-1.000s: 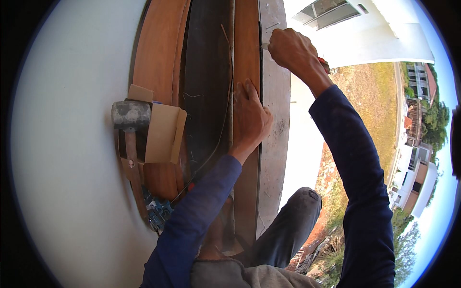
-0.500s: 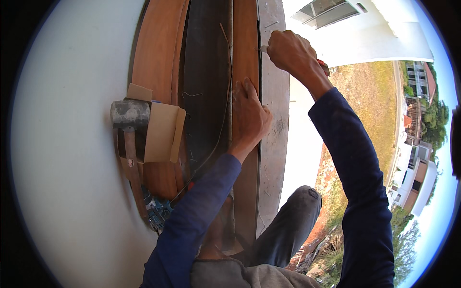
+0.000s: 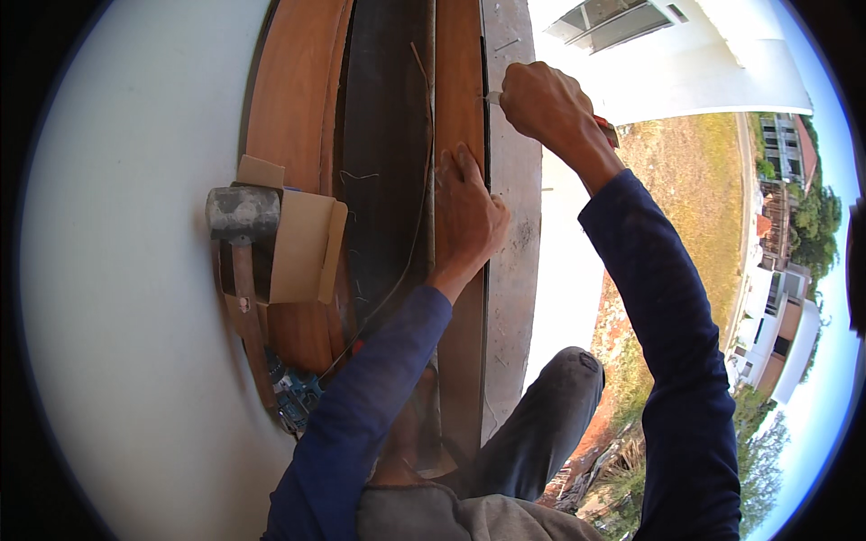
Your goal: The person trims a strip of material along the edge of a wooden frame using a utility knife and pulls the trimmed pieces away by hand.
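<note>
My left hand [image 3: 469,209] lies on a narrow reddish-brown wooden plank [image 3: 461,90], fingers stretched out along its face and pressing it. My right hand [image 3: 548,104] is closed around a utility knife [image 3: 606,132]. The knife's red end sticks out behind my wrist, and its pale, thin tip points left at the plank's right edge, farther along than my left hand. Most of the knife is hidden in my fist. A dark strip or groove [image 3: 486,153] runs along that edge, beside a grey, dusty concrete ledge [image 3: 514,234].
On the left, a rubber mallet [image 3: 244,214] lies across an open cardboard box [image 3: 307,248], near a blue power tool [image 3: 293,397]. Wider wooden boards [image 3: 290,108] lie by the white wall [image 3: 135,252]. A thin wire [image 3: 419,216] crosses the dark surface. A nail [image 3: 509,44] lies on the ledge.
My right hand has drawn very slightly towards me along the plank's edge with the knife. My left hand stays pressed in the same place.
</note>
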A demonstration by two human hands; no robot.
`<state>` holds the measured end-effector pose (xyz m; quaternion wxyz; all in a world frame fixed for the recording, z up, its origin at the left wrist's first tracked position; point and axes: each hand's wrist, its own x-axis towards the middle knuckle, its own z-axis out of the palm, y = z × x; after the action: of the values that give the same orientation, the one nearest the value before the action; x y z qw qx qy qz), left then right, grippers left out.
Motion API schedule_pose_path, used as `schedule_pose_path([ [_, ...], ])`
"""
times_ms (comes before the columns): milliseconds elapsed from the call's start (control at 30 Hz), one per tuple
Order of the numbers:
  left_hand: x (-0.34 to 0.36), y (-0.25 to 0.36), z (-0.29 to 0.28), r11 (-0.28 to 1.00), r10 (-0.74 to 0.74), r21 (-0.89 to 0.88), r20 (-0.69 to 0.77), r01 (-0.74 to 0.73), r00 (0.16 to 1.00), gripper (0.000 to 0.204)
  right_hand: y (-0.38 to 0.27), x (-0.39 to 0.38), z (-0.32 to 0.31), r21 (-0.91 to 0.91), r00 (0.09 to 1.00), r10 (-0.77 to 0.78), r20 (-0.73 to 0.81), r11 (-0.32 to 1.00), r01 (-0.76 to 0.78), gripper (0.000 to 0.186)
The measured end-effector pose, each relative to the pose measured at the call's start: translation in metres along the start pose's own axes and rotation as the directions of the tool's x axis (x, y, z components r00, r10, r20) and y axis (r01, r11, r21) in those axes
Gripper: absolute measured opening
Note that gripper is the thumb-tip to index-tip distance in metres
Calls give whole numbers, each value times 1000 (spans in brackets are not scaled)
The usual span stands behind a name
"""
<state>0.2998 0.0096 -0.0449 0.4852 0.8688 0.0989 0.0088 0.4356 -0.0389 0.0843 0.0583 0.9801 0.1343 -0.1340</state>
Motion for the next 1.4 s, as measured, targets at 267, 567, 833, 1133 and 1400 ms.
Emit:
schedule_pose_path([
  [267, -2, 0, 3, 999, 33, -15, -19, -33, 999, 69, 5, -7, 7, -26, 1000, -6, -2, 1000, 6, 23],
  [567, 11, 2, -8, 997, 64, 42, 10, -64, 998, 76, 34, -78, -27, 332, 991, 125, 41, 934, -131, 24],
  [833, 40, 5, -8, 998, -19, 67, 46, 16, 999, 73, 52, -94, 10, 392, 981, 192, -28, 905, -166, 27],
  [1133, 36, 3, 10, 985, 24, 172, 3, -24, 1000, 70, 25, -15, 16, 124, 993, 77, -94, 990, -65, 31],
  [1400, 35, 1, 13, 996, 37, 77, -38, -34, 999, 70, 17, -6, 18, 67, 998, 39, -58, 997, -35, 30],
])
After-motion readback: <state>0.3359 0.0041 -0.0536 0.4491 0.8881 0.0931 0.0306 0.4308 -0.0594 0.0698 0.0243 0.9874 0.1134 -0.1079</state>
